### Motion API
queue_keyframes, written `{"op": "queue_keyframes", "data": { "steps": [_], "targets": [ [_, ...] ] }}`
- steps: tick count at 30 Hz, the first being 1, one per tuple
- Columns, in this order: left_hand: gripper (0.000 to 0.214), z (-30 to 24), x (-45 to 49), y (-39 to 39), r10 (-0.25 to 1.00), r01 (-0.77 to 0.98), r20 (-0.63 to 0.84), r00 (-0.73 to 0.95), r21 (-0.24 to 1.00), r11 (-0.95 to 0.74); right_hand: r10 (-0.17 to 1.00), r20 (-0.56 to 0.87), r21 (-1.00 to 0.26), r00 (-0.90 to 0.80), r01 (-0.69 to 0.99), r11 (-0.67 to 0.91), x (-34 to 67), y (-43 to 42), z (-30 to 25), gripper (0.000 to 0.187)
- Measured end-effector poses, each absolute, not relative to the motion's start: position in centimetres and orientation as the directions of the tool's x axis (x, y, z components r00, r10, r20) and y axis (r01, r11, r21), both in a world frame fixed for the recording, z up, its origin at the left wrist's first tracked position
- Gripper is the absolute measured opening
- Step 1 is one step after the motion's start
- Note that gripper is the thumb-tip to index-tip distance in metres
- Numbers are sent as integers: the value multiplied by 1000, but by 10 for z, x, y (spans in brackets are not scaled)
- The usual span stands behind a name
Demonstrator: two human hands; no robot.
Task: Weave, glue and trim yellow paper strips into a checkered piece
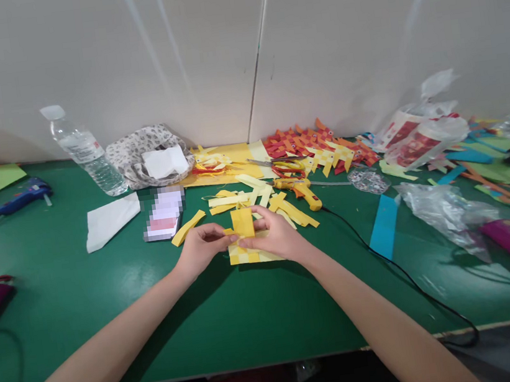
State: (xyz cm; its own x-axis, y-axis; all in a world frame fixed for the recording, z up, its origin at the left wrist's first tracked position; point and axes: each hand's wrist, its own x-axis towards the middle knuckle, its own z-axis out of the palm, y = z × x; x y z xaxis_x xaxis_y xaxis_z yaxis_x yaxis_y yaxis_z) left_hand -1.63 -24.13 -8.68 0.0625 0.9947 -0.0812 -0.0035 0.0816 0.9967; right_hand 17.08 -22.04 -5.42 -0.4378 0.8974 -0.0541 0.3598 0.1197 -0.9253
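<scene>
Both hands are on a piece of woven yellow paper strips (245,258), light and dark yellow in a checked pattern, held just above the green table. My left hand (203,246) pinches its left edge between thumb and fingers. From the right, my right hand (282,234) grips the piece, the thumb lying across its front. One wide yellow strip (242,221) stands up from the weave between the hands. Loose yellow paper strips (295,212) lie just behind, beside a yellow glue gun (299,191) and scissors (279,164). Fingers partly hide the weave.
Finished-looking red and yellow woven paper pieces (300,144) lie by the wall. At left are a phone (164,212), a white paper (111,221) and a water bottle (85,151). A black cord (392,270), a blue strip (384,227) and plastic bags (445,210) lie right.
</scene>
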Motion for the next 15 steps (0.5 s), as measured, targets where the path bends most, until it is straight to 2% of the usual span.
{"op": "queue_keyframes", "data": {
  "steps": [9, 15],
  "targets": [
    [21, -83, -16, -246, 997, 74, -12, 76, 997, 6, 868, -46, -930, -495, 339, 144, 169, -222, -55, 56],
    [28, -79, -14, -246, 988, 35, -86, 126, 996, 82, 878, -30, -916, -477, 365, 167, 168, -222, -57, 55]
  ]
}}
